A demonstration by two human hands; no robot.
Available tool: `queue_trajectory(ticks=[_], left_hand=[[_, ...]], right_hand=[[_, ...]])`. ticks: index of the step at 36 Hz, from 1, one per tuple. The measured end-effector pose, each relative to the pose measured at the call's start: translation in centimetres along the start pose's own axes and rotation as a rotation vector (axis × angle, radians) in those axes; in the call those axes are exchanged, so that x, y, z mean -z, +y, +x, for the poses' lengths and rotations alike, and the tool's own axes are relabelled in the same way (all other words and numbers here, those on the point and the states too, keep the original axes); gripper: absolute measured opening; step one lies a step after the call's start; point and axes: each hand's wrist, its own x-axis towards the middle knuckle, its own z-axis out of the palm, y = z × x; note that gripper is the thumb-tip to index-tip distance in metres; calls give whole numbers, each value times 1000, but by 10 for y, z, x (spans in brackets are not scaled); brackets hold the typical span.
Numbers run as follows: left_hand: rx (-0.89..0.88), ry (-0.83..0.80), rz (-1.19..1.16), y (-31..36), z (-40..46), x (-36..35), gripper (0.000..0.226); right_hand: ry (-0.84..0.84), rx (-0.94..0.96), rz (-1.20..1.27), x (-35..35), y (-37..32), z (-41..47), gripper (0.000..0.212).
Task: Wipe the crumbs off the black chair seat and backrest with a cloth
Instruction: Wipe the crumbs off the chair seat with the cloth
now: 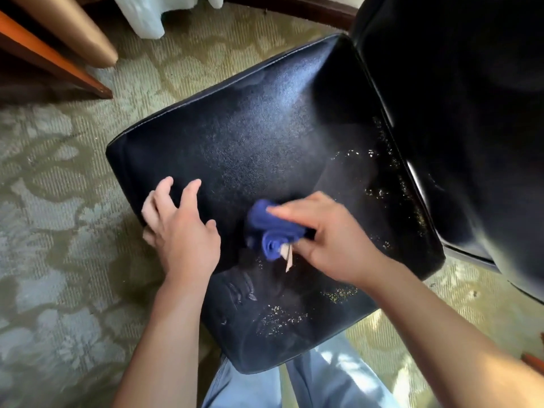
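Left hand point(179, 228): fingers spread wide, resting on the chair seat point(250, 136) edge.
Right hand point(329, 237): fingers pinch the bunched blue cloth point(270, 231) (crumbs point(282, 318) nearby).

A black, glossy leather chair seat point(250, 136) fills the middle of the head view, its black backrest point(471, 98) rising at the right. The right hand point(326, 240) grips a bunched blue cloth point(272, 231) pressed on the seat. The left hand point(179, 225) rests at the seat's left edge, fingers spread. Pale yellowish crumbs point(282, 316) lie scattered near the front edge and along the backrest. Below is green patterned carpet point(59, 231).
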Motion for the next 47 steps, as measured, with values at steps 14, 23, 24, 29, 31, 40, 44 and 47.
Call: queue_trajectory(ticks=[14, 23, 24, 29, 31, 40, 44, 47], left_hand=[[-76, -8, 41, 27, -2, -17, 60], [-194, 44, 34, 45, -4, -17, 58], [-211, 49, 31, 47, -4, -17, 56], [-179, 4, 73, 54, -1, -26, 58], [-178, 1, 97, 55, -1, -28, 58], [-142, -5, 144, 67, 2, -22, 56], [-141, 11, 144, 72, 6, -21, 51], [-143, 7, 115, 75, 7, -23, 52]], right_hand=[[169, -162, -114, 14, 29, 4, 55], [152, -28, -60, 42, 23, -1, 57], [238, -42, -76, 52, 28, 7, 59], [488, -277, -186, 70, 60, 31, 62], [454, -309, -211, 62, 61, 24, 63], [47, -102, -130, 55, 42, -15, 56], [305, -121, -122, 70, 52, 3, 64], [430, -242, -153, 78, 62, 19, 61]])
